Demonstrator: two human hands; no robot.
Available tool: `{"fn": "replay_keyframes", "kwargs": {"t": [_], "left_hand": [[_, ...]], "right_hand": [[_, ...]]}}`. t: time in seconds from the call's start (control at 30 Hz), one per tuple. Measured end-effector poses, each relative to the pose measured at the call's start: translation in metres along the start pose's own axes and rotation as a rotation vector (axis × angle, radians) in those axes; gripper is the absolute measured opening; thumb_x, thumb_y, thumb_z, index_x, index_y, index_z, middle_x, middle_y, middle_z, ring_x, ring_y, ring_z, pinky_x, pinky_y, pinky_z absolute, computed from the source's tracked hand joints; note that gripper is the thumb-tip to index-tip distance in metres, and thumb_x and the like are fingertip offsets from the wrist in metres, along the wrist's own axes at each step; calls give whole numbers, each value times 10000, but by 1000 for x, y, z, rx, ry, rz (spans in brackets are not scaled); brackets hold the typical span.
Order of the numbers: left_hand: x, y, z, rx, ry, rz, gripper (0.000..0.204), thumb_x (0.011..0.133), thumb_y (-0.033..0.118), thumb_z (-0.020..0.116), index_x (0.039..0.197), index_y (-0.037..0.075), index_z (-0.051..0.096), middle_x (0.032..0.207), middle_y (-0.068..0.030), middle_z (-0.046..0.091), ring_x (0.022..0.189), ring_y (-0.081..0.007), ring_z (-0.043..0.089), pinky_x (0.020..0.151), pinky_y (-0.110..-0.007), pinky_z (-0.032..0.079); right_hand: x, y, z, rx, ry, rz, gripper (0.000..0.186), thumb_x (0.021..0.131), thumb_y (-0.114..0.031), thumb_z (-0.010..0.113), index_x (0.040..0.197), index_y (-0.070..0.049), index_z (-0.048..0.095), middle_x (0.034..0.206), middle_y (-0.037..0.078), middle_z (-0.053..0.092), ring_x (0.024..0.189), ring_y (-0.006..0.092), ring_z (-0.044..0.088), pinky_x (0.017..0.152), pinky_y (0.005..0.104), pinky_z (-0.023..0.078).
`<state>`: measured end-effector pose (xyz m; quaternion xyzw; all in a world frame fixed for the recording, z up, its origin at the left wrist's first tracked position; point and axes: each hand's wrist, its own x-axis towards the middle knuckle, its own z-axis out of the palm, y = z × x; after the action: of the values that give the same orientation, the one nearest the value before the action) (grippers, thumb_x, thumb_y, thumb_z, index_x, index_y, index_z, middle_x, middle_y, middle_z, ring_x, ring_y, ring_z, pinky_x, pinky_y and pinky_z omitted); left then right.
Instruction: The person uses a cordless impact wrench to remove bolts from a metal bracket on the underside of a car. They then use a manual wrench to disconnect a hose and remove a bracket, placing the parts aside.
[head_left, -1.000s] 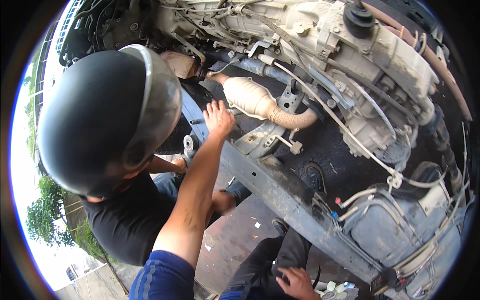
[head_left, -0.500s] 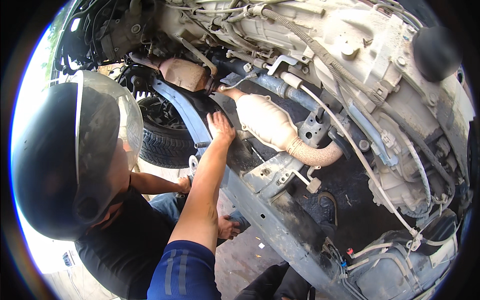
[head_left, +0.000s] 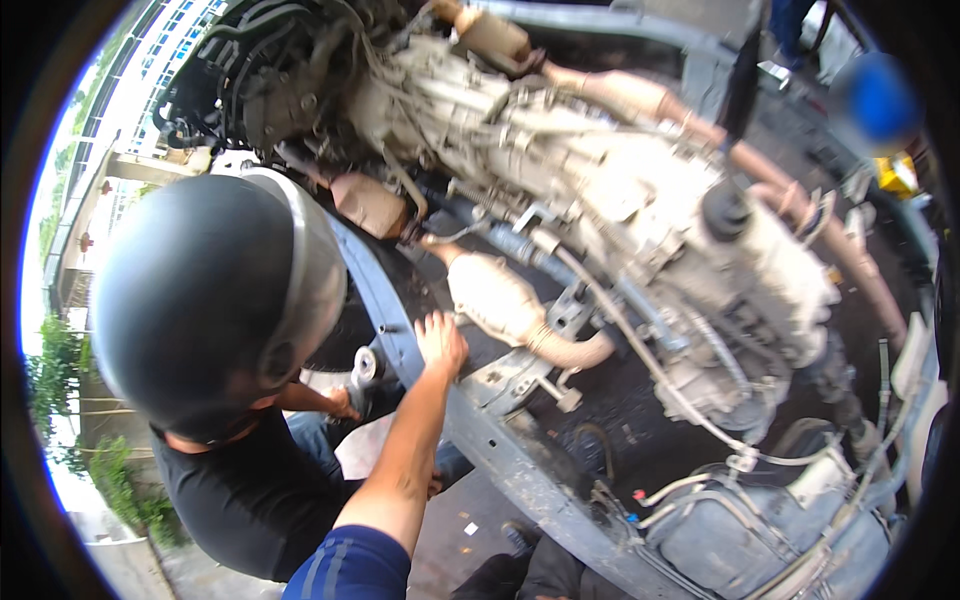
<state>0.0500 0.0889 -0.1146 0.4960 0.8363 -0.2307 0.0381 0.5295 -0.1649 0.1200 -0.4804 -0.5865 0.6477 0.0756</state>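
My left hand [head_left: 440, 345] rests on the blue-grey vehicle frame rail [head_left: 500, 450], fingers stretched out over its upper edge. Beside it, inside the rail, sits a pale, dusty exhaust canister [head_left: 492, 297] with a rust-specked pipe [head_left: 572, 348] bending away. A bare metal bracket [head_left: 492, 382] joins the rail just behind my hand. My right hand is out of view. Left of my arm crouches a co-worker in a dark helmet [head_left: 200, 300] with a visor. One hand of theirs [head_left: 345, 405] is below a round metal bushing [head_left: 368, 363] outside the rail; what it grips is unclear.
A large, dirty gearbox [head_left: 640, 190] runs diagonally across the chassis, with a black rubber boot [head_left: 725, 210] on top. Hoses and a grey tank [head_left: 720, 545] lie at the lower right. Another exhaust pipe [head_left: 770, 165] follows the far side. Plants [head_left: 130, 490] grow beyond the co-worker.
The view has swung, showing more of the gearbox and the far side. My left hand has shifted back along the rail toward the bracket. The co-worker's helmet appears farther right.
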Motion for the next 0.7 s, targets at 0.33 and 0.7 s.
{"fn": "replay_keyframes", "kwargs": {"t": [0.33,0.7], "left_hand": [[-289,141,-231,-804,-505,170,518,893,372,616,1354,136,628,1265,-189,689,1201,-362,648,1020,-464,520],[-595,-114,-239,-1524,-177,805,429,1025,287,600,1359,17,598,1170,-190,716,1049,-274,707,927,-389,543]], "right_hand": [[-110,-36,-8,-811,-713,-223,339,912,-251,618,1220,-136,697,867,103,725,800,312,724,689,464,573],[-150,-56,145,-1777,-546,-797,239,939,-216,576,996,-106,781,1161,137,625,1035,284,611,776,449,509]]}}
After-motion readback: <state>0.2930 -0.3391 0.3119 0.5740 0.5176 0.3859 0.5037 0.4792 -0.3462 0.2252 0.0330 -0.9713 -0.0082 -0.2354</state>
